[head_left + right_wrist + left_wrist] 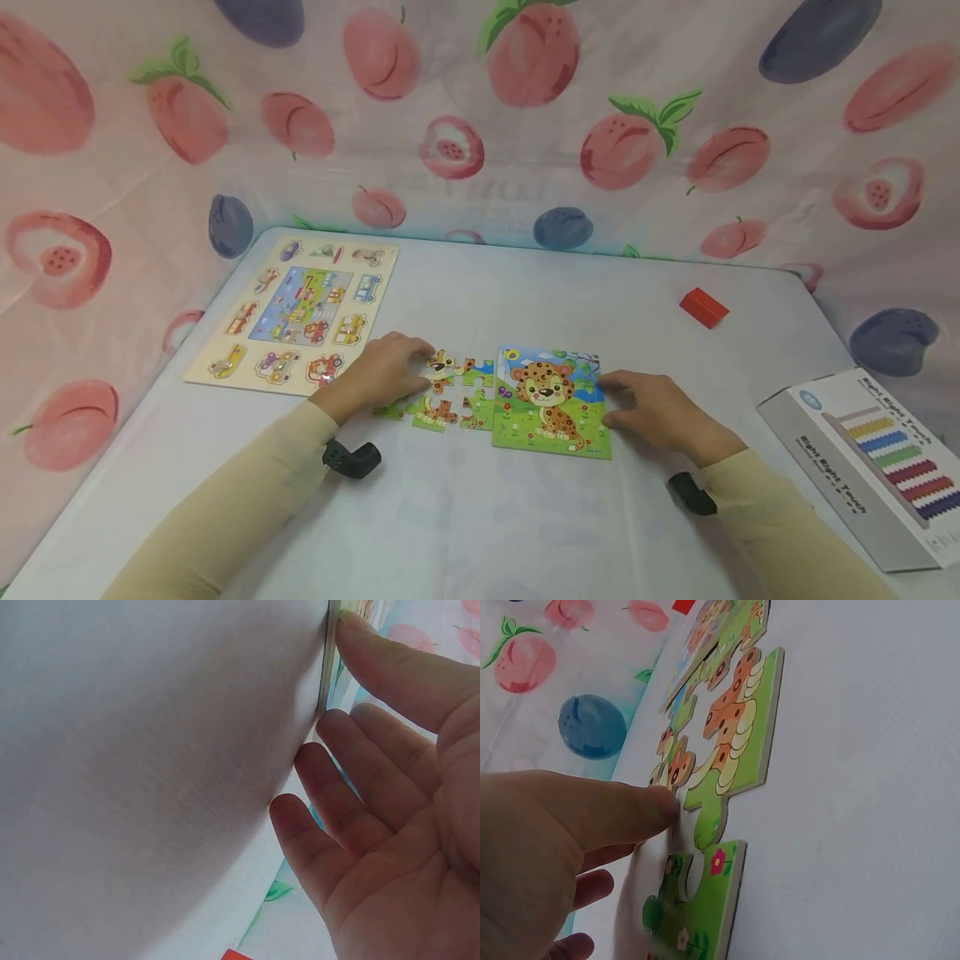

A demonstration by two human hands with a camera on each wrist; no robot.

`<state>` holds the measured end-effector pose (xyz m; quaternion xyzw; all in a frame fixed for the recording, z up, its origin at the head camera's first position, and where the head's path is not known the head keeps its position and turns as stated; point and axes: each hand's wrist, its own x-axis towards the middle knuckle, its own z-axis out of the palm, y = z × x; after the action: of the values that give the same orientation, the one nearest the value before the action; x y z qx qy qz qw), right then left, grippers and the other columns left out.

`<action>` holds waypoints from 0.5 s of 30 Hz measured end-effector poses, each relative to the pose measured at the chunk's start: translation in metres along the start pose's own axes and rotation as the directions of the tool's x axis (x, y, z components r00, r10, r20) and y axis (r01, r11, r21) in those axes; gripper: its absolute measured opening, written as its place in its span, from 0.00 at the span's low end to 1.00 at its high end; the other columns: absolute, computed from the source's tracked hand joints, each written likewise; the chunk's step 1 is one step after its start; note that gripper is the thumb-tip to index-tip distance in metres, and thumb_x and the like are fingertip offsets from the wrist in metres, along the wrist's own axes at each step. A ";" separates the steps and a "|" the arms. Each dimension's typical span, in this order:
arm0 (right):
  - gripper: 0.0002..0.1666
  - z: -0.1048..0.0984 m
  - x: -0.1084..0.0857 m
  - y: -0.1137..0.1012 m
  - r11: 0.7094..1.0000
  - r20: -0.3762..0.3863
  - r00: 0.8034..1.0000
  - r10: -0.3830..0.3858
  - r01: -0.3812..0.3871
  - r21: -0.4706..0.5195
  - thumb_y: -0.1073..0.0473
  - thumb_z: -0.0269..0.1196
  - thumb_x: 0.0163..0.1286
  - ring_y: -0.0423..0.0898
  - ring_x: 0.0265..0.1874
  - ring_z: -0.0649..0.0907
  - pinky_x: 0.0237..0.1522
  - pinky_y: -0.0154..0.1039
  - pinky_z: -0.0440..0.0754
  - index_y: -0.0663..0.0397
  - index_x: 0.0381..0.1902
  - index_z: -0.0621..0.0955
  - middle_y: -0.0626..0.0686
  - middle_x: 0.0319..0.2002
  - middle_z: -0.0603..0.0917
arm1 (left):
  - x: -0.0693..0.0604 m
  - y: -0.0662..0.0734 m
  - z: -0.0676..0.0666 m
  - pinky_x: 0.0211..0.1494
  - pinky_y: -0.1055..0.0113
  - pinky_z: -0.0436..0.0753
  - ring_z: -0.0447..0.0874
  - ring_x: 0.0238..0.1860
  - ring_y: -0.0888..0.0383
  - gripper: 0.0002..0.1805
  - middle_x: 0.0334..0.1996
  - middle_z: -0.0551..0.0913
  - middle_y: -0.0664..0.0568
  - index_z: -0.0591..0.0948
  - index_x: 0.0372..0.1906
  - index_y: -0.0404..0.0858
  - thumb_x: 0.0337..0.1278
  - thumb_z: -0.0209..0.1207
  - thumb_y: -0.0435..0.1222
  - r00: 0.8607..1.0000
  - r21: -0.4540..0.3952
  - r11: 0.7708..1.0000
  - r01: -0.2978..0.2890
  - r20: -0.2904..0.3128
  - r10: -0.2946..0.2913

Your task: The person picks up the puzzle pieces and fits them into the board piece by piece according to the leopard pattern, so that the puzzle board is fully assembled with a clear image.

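Loosely, straight right fingers (624,381) touch the leopard board (551,408) edge; left fingers (413,345): grip unclear.

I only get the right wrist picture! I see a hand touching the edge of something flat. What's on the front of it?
Observer: From the head view, it's a picture board showing a spotted animal sitting on green grass.

Child: Cool! Where's the other hand? I can't see it.

Observer: The left hand is at some puzzle pieces to the left of that board.

Child: And what's that red corner at the bottom of my picture?

Observer: Most likely the red block; the head view shows it whole, lying by itself on the white table.
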<state>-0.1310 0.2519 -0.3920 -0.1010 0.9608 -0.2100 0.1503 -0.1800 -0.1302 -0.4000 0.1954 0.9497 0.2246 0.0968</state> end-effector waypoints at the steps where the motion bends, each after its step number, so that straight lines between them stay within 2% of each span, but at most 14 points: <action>1: 0.35 0.000 0.000 0.000 1.000 0.000 1.000 0.000 0.000 0.000 0.58 0.72 0.62 0.65 0.66 0.70 0.63 0.64 0.68 0.59 0.66 0.76 0.63 0.65 0.75 | 0.000 0.000 0.000 0.67 0.47 0.68 0.73 0.63 0.45 0.26 0.56 0.82 0.47 0.81 0.59 0.38 0.55 0.70 0.40 1.000 -0.007 1.000 0.008 0.008 -0.008; 9: 0.35 0.000 -0.001 0.000 1.000 -0.001 1.000 0.000 0.000 -0.002 0.57 0.72 0.62 0.65 0.66 0.70 0.63 0.64 0.68 0.59 0.66 0.76 0.63 0.65 0.75 | 0.006 -0.002 0.001 0.67 0.49 0.69 0.74 0.62 0.46 0.23 0.56 0.82 0.48 0.83 0.57 0.38 0.57 0.70 0.39 0.999 -0.012 1.000 0.027 0.018 -0.027; 15: 0.36 0.000 -0.001 -0.001 1.000 0.005 1.000 0.009 -0.009 -0.006 0.57 0.72 0.62 0.65 0.66 0.69 0.63 0.64 0.68 0.59 0.66 0.75 0.63 0.65 0.75 | 0.005 -0.003 -0.001 0.66 0.52 0.70 0.75 0.60 0.48 0.22 0.54 0.83 0.48 0.84 0.55 0.38 0.56 0.70 0.40 1.000 -0.006 1.000 0.000 0.015 0.001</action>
<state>-0.1302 0.2514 -0.3918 -0.0977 0.9615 -0.2060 0.1532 -0.1861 -0.1308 -0.4014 0.1971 0.9483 0.2258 0.1045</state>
